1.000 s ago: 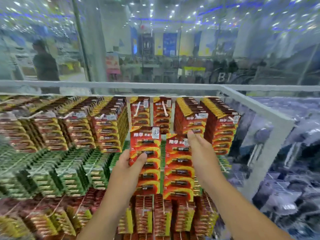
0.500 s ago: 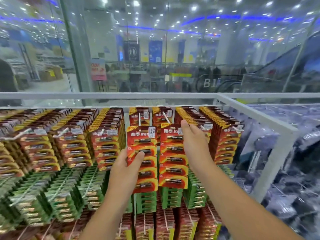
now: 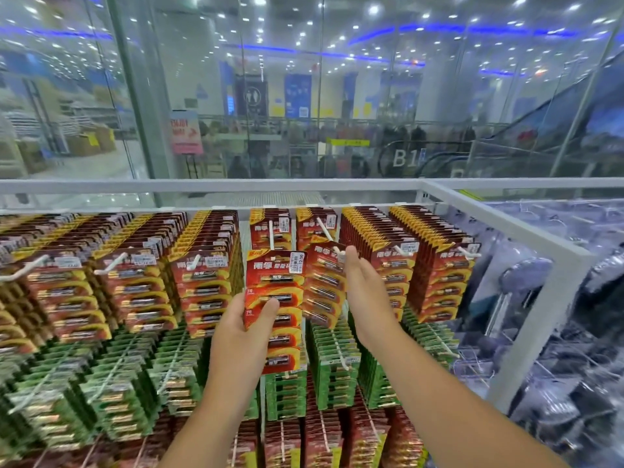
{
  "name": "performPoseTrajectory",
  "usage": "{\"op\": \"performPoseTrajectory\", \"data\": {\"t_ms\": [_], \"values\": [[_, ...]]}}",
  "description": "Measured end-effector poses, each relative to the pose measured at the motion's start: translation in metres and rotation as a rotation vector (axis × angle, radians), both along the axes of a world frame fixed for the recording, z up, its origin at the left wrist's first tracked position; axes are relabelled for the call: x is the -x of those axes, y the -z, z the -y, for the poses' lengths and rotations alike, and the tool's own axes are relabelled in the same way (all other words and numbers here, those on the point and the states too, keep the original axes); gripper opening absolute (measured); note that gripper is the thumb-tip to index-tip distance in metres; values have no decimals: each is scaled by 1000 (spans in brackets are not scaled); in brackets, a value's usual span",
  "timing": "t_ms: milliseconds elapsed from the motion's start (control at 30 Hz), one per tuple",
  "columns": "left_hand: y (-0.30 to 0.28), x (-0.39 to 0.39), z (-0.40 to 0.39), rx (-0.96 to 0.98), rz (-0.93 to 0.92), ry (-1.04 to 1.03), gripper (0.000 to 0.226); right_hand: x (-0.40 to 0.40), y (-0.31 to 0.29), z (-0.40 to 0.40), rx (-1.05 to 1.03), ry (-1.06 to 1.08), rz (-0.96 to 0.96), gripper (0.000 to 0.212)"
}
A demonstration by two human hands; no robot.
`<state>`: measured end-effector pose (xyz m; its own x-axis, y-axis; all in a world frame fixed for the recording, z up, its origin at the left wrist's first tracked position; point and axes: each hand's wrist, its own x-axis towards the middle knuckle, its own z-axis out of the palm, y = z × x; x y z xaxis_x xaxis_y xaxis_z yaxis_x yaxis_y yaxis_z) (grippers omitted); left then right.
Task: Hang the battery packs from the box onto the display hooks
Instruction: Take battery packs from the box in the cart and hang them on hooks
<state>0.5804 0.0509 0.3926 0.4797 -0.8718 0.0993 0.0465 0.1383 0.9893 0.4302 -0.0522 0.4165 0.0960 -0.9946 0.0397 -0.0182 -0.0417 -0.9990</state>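
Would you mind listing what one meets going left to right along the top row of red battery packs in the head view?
Full hooks of red packs → left hand holding a red pack → right hand at a second pack → more full hooks → white frame post.

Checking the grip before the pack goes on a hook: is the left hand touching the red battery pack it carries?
Touching. The head view shows the left hand wrapped round the red battery pack, thumb pressed on its front face.

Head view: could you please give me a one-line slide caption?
Left hand holds a red battery pack while right hand steers another pack onto a white hook.
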Motion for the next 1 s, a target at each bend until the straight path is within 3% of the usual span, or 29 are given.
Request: {"op": "performPoseTrajectory", "data": {"t_ms": [67, 100, 300, 467, 633, 900, 1000], "values": [[3, -2, -1, 8, -8, -14, 13, 4, 19, -1, 23, -66, -1, 20], [5, -2, -1, 12, -4, -25, 12, 5, 29, 1, 34, -78, 11, 16], [10, -5, 14, -23, -2, -50, 14, -5, 48, 11, 27, -33, 21, 36], [12, -7, 43, -21, -45, -66, 11, -16, 48, 21, -42, 10, 90, 72], [23, -8, 83, -26, -150, -147, 16, -29, 50, 45, -84, 61, 222, 24], [27, -17, 147, 1, -213, -210, 30, -59, 56, 97, -66, 166, 241, 12], [27, -23, 164, 4, -212, -251, 32, -68, 56, 115, -36, 231, 210, 21]]}}
